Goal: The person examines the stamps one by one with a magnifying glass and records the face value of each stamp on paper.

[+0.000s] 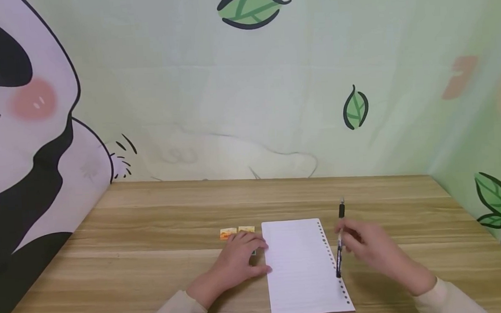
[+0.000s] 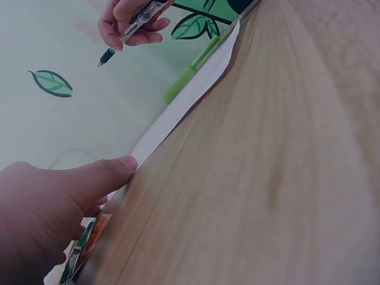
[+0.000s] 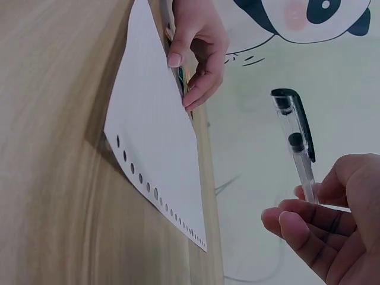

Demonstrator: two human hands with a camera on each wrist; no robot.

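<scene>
My right hand point(image 1: 372, 247) holds a clear-barrelled pen point(image 1: 339, 263) with black ends, raised beside the paper's punched edge. In the right wrist view the clip end of the pen point(image 3: 304, 172) sticks out above the thumb and fingers. A sheet of lined white paper point(image 1: 303, 267) lies lengthwise on the table, holes along its right side. At its left edge rests my left hand point(image 1: 239, 261), thumb and fingertips touching the margin, the fingers loosely bent. Small printed cards point(image 1: 228, 233) show just past the left fingers, some partly covered by that hand.
The wood-grain table point(image 1: 154, 265) runs back to a pale green wall cloth point(image 1: 178, 84) printed with leaves and a large panda point(image 1: 50, 153) at left. More printed leaves point(image 1: 492, 196) cover the right side.
</scene>
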